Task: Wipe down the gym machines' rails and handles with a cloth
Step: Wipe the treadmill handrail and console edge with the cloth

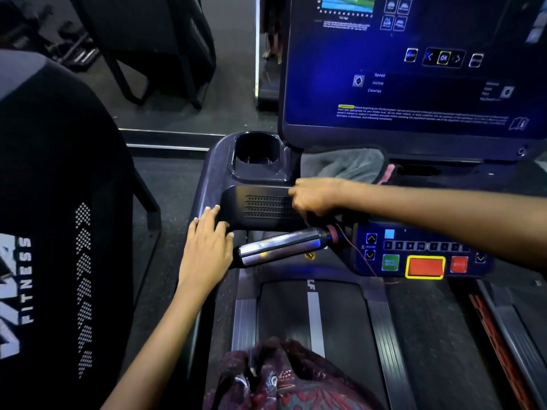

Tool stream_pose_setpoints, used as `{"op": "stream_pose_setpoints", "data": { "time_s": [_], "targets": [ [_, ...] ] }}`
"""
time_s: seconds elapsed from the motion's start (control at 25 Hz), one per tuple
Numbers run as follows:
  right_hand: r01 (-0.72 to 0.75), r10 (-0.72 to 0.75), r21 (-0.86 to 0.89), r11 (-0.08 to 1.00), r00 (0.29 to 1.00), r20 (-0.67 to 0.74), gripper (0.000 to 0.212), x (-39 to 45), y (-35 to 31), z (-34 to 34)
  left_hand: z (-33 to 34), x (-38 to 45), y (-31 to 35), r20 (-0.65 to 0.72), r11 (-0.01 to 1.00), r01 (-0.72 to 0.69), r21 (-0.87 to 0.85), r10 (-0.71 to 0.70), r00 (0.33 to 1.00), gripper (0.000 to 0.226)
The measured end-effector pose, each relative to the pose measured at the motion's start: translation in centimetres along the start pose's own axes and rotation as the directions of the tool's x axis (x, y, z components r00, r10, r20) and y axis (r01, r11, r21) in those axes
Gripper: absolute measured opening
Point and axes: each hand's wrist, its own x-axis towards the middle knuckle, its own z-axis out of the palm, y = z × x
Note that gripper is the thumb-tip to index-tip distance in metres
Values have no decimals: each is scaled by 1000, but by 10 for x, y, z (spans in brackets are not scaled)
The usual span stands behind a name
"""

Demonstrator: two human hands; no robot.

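I rest my left hand [207, 247] flat on the near-left console edge, right hand [315, 196] curled, seemingly empty — the grey cloth [343, 165] lies just beyond, so I judge grabbing it precedes wiping the chrome handle [281, 247].

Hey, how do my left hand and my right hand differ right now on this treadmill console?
The left hand lies flat with straight fingers on the dark plastic console arm; the right hand is curled, knuckles up, over the vented black panel. The left sits beside the shiny chrome handle, the right above its far end. Neither holds the grey cloth.
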Motion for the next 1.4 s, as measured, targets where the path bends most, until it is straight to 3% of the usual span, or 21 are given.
{"op": "stream_pose_setpoints", "data": {
  "time_s": [0.12, 0.2, 0.28, 0.32, 0.36, 0.4, 0.52, 0.72, 0.88, 1.08, 1.16, 1.24, 1.32, 1.36, 1.4],
  "targets": [
    [50, -52, 21, 999, 994, 98, 22, 17, -28, -1, 1, 1, -2, -9, 1000, -1, -7, 1, 1000, 15],
    [107, -112, 70, 992, 991, 69, 24, 16, -9, -3, 1, 0, -2, -19, 1000, -4, -16, 4, 1000, 15],
    [151, -134, 76, 986, 973, -189, 23, 9, 13, -3, 0, 0, -1, -23, 1000, 0, -22, -1, 1000, 14],
    [158, -122, 72, 985, 925, -359, 21, 6, 18, -2, 0, 1, -1, -24, 1000, 4, -21, -5, 1000, 14],
    [146, -112, 47, 988, 896, -430, 19, 2, 18, 2, 1, 1, -1, -26, 1000, 6, -19, -7, 1000, 14],
    [119, -95, 25, 993, 888, -450, 17, 0, 15, 7, 1, 2, -1, -25, 1000, 6, -18, -6, 1000, 14],
    [150, -128, 43, 988, 935, -331, 15, 7, 2, 13, 1, 3, -2, -11, 1000, 2, -29, -2, 1000, 15],
    [140, -119, 11, 990, 876, -467, 9, 55, -17, -15, 1, 2, -1, -15, 999, 15, -51, -16, 1000, 17],
    [47, -47, -14, 999, 844, -535, 35, 42, -15, 2, -2, -1, -1, -35, 997, 24, -72, -27, 999, 17],
    [33, -100, -113, 993, 751, -653, 36, 26, 2, 32, -3, 1, 0, -51, 994, 31, -108, -36, 998, 18],
    [-7, -14, -26, 1000, 705, -709, 40, 47, -5, 21, -3, 2, -1, -62, 994, 28, -108, -35, 997, 19],
    [-63, 253, 276, 959, 628, -736, 40, 69, -12, 1, -3, 2, 0, -61, 994, 30, -103, -36, 997, 21],
    [-49, 574, 672, 739, 569, -589, 42, 83, -17, -27, -4, 3, 0, -55, 992, 33, -122, -40, 998, 28],
    [-37, 655, 785, 618, 576, -489, 41, 88, -23, -42, -5, 2, 0, -53, 988, 51, -144, -60, 997, 27],
    [-45, 676, 818, 573, 589, -442, 41, 92, -30, -53, -6, 2, 0, -55, 983, 76, -167, -86, 995, 22]
  ]
}}
